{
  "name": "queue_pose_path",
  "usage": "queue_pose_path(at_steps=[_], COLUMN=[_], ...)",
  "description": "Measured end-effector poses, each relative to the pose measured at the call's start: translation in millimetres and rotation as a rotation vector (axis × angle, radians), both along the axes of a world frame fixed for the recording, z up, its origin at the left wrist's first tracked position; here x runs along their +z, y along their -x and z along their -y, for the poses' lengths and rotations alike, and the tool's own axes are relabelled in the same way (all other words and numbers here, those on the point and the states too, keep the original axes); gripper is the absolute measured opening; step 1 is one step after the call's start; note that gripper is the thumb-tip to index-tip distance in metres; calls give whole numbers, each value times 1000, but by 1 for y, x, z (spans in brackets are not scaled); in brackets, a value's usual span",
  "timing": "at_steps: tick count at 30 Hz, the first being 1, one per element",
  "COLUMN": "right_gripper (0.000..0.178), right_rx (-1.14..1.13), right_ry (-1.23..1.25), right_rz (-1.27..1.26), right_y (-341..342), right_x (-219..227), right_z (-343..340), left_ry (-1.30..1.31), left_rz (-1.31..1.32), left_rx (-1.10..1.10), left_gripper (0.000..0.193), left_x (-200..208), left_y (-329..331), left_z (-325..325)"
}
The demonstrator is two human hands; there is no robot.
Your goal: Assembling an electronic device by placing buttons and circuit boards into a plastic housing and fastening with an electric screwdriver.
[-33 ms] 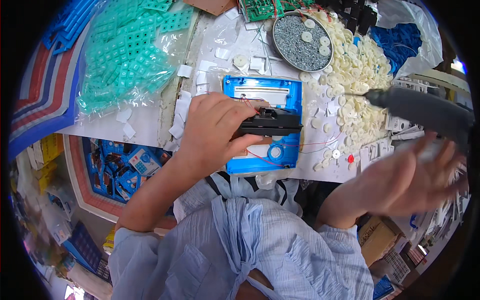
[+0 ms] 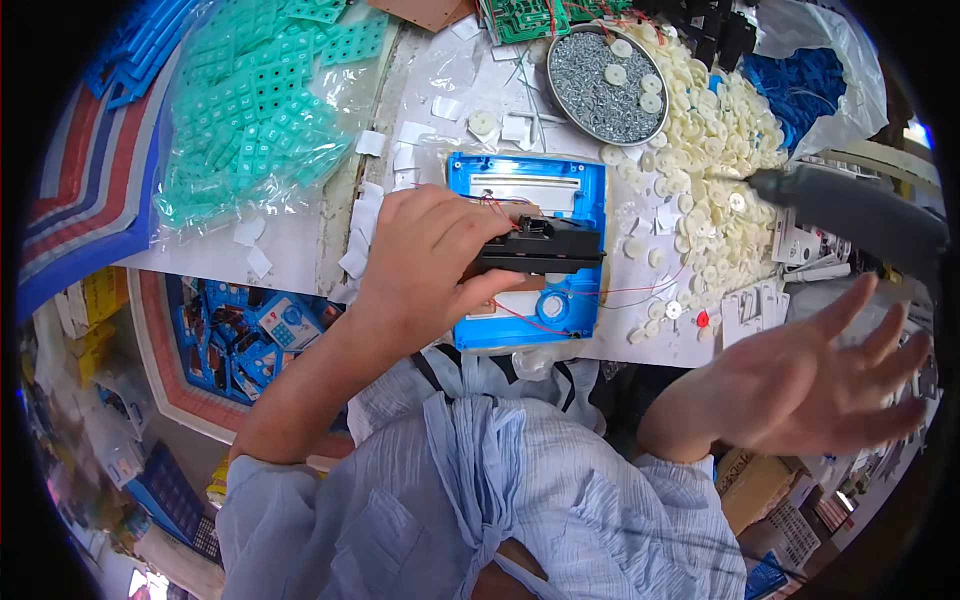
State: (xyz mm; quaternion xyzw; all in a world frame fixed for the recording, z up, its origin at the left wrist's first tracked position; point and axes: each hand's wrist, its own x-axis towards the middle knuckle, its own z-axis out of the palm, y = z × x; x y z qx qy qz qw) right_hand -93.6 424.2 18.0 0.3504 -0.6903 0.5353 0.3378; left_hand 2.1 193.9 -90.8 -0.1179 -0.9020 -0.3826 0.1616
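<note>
My left hand (image 2: 425, 260) grips a black rectangular plastic part (image 2: 550, 248) between thumb and fingers. That part sits over a blue plastic casing (image 2: 590, 200) lying on the worktable, with thin red wires around it. Off to the right, my right hand (image 2: 820, 385) is empty, its fingers spread and slightly blurred. Above that hand, apart from it, a dark powered screwdriver (image 2: 850, 205) points its bit left over the white discs. The underside of the black part is hidden.
A round metal dish of screws (image 2: 605, 90) stands at the back, beside a heap of cream plastic discs (image 2: 710, 200). Green keypads in a clear bag (image 2: 250, 130) lie at the left. Below them, a striped bin (image 2: 160, 340) contains blue devices. Green circuit boards (image 2: 520, 20) lie at the far edge.
My right hand has moved slightly down, away from the screwdriver, and its fingers are more clearly spread. The screwdriver has shifted a little to the right. My left hand keeps its hold.
</note>
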Motion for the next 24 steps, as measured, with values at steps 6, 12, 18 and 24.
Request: queue_pose_path(at_steps=[6,12,18,24], right_gripper=[59,55,53,49], right_rx=[363,458,500,494], right_ry=[-838,-993,-1173,-1168], right_rz=[337,355,362,329], right_y=[3,13,19,18], right_x=[-61,-56,-45,-43], right_z=[11,20,30,33], left_ry=[-15,-204,-138,8], left_rz=[51,341,292,238], left_rx=[-33,-164,-329,-424], left_gripper=[38,18,7,11], left_x=[9,27,25,19], left_y=[0,21,52,62], left_z=[5,28,37,39])
